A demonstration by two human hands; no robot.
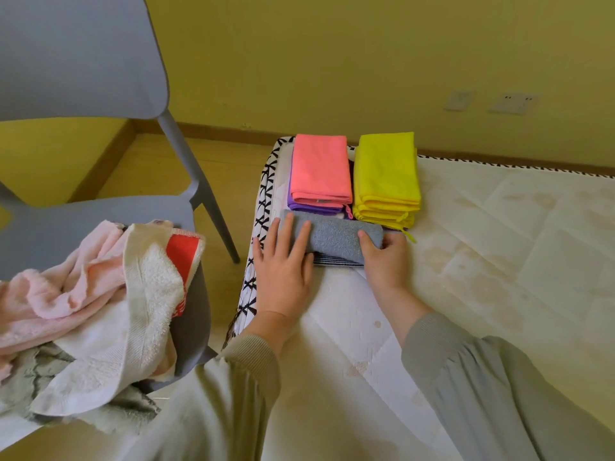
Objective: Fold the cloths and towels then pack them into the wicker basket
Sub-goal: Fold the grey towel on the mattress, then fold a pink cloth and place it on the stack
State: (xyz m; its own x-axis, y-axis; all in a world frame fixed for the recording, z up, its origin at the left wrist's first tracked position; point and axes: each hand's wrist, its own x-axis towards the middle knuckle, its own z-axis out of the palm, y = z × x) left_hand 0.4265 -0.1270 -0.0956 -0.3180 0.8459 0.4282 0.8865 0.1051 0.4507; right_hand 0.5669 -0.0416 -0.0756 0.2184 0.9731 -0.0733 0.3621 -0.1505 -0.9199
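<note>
Pressing on the folded grey terry towel (336, 239) is done by the left hand (283, 261), fingers straight | right end gripped by right hand (386, 257), thumb on top | towel laid on white quilted mattress (499, 244) | folded pink microfibre cloth (319, 168) at towel's 12 o'clock, folded yellow cloths (386, 174) at 1 o'clock | unfolded towel heap (100, 294) on grey plastic chair (100, 217) at 8 o'clock

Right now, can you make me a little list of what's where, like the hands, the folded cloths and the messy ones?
Left hand: flat on the grey towel
Right hand: pinches the towel's right end
Folded stacks: pink cloth on purple cloth, yellow cloths beside them, on the mattress
Unfolded pile: pink and white towels on the chair
Wicker basket: not in view
</note>
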